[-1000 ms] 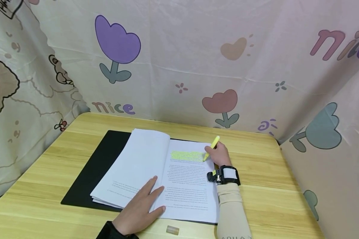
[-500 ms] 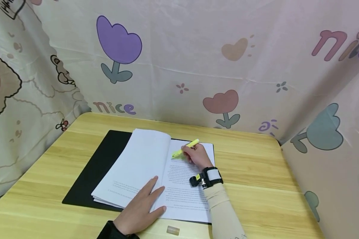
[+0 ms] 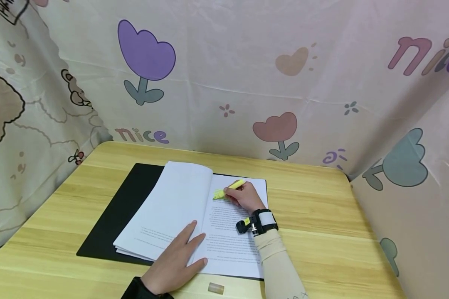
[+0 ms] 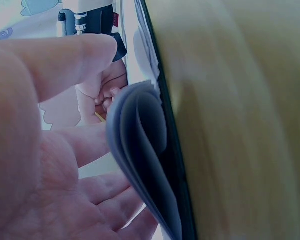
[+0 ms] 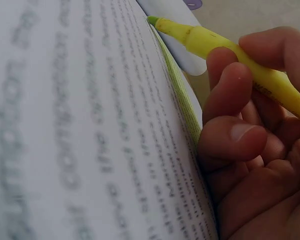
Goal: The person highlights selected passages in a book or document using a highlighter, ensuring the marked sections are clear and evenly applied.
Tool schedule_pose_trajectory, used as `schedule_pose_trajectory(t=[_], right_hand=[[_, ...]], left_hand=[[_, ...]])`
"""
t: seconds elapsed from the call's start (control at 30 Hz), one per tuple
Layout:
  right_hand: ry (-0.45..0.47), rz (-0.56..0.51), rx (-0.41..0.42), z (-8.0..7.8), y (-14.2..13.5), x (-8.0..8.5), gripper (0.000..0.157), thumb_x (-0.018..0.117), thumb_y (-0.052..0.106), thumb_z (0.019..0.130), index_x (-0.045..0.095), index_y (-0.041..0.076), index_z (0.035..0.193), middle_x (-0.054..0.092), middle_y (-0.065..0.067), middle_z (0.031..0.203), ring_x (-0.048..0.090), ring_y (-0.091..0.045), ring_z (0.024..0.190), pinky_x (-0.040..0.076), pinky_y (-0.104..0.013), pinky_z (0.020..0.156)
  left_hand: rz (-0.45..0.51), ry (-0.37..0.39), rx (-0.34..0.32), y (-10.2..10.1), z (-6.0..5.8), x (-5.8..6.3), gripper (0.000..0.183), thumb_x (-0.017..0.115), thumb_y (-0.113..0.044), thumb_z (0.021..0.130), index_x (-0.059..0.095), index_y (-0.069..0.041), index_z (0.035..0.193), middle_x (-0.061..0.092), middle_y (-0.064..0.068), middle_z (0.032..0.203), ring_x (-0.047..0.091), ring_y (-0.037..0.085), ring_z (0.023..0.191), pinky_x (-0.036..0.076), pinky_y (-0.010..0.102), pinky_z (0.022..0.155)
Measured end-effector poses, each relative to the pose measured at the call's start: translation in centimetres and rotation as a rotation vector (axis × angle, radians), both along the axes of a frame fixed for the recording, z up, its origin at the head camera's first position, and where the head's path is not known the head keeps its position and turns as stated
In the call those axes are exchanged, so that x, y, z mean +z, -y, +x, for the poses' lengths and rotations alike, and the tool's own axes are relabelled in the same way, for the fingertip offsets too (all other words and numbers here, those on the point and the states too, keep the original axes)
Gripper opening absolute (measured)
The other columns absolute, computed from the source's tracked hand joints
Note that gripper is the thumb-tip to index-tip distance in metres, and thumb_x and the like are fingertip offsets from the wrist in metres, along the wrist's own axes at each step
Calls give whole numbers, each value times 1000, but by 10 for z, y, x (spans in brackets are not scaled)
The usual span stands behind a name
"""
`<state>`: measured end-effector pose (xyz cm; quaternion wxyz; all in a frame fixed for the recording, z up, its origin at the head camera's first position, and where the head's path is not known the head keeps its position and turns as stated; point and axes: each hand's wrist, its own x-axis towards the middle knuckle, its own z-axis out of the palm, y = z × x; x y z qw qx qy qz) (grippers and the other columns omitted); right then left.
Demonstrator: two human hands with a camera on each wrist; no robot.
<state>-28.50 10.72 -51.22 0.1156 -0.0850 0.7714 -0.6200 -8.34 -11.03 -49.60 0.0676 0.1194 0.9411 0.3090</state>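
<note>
My right hand [image 3: 245,197] pinches a yellow highlighter [image 5: 212,41], its tip at the inner end of a text line high on the right-hand page [image 3: 232,245]. Yellow-green marking [image 5: 182,95] covers several lines there, partly hidden behind the hand in the head view. My left hand [image 3: 177,258] lies with fingers spread across the lower middle of the open stack of printed sheets, near the fold. In the left wrist view, the curled sheets [image 4: 122,130] bulge beside the left fingers. The left-hand page [image 3: 172,203] is mostly blank, with a few printed lines low down.
A black folder or board [image 3: 116,216] lies under the sheets and sticks out at the left. Close to the front edge of the wooden table [image 3: 321,232] sits a small greyish-brown block [image 3: 215,288]. Patterned cloth [image 3: 209,62] hangs behind and at both sides.
The right hand has swept leftward with the highlighter, from the line's outer end to near the fold. Over the last half second it shifts only slightly. The left hand stays in place.
</note>
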Motion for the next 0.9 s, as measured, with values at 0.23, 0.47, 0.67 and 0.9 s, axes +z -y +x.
schedule_pose_trajectory(t=[0.23,0.47,0.67,0.9], right_hand=[[-28,56,18,1,0,2,23,79,30,93,74,7,88,67,-3,70,48,-12,52,36,-23,47],[-59,135,20,2,2,7,23,78,32,94,73,9,89,68,-3,75,52,-15,59,38,-25,52],[-63,162,5,1,2,8,24,77,31,94,72,9,88,70,-4,78,58,-16,67,42,-26,57],[-74,186,-12,0,2,7,24,77,31,94,71,9,86,70,-3,79,60,-17,70,45,-28,62]], left_hand=[[-4,-3,2,0,0,-1,67,75,-41,93,57,-5,147,27,16,168,31,39,151,33,64,117],[-4,-7,3,1,0,-2,67,76,-41,93,57,-6,147,27,15,169,31,39,152,33,64,117],[-5,-6,-2,1,0,-2,67,75,-40,94,57,-5,147,27,16,169,30,39,152,32,63,118],[-2,-10,-3,0,0,-2,66,75,-40,94,57,-5,147,27,16,168,30,39,152,32,63,118]])
